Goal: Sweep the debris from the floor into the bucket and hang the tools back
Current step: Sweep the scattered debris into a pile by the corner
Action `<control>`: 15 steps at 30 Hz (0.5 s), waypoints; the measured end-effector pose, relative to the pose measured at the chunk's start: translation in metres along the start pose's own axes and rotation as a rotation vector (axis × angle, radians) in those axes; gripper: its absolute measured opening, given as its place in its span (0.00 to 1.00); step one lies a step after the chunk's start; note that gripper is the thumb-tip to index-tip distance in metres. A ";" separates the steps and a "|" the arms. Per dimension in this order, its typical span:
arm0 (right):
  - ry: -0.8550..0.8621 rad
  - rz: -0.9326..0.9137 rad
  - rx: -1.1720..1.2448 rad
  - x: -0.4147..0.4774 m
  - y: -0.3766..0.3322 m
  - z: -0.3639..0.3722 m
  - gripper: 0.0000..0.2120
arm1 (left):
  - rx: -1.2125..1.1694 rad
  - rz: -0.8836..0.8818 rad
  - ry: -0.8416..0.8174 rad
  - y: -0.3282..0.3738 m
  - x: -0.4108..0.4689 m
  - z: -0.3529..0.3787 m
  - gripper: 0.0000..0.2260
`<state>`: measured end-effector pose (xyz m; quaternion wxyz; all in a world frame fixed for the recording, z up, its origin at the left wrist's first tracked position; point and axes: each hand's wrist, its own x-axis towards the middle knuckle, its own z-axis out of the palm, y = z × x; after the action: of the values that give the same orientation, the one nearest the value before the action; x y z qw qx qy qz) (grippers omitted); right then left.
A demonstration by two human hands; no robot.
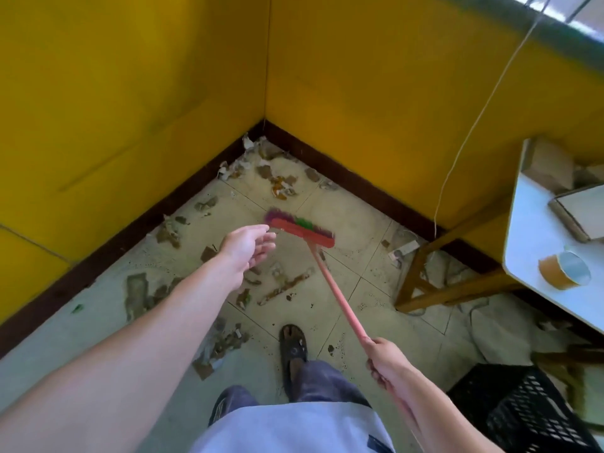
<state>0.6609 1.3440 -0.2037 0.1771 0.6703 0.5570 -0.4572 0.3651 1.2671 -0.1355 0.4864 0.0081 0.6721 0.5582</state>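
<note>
Below, the right hand [385, 362] is clamped on the red broom [304, 231] handle, bristles among scattered debris [281, 188]. Left hand [250, 246] extended, fingers apart, holding nothing.

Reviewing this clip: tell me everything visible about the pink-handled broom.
The pink-handled broom has a long, thin pink pole and a red head block, plastic by the look of it, with purple and green bristles. It slants from the right hand, which grips the pole's near part, down to the tiled floor near the yellow-walled corner. The open left hand hovers by the head, not gripping.
</note>
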 end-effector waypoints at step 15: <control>-0.391 0.131 0.200 0.094 -0.189 0.001 0.09 | 0.021 -0.068 0.214 0.053 0.111 0.036 0.09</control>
<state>0.4852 1.4583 -0.2288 0.2435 0.6181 0.4191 -0.6189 0.3021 1.3749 -0.1636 0.4302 -0.0695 0.7259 0.5321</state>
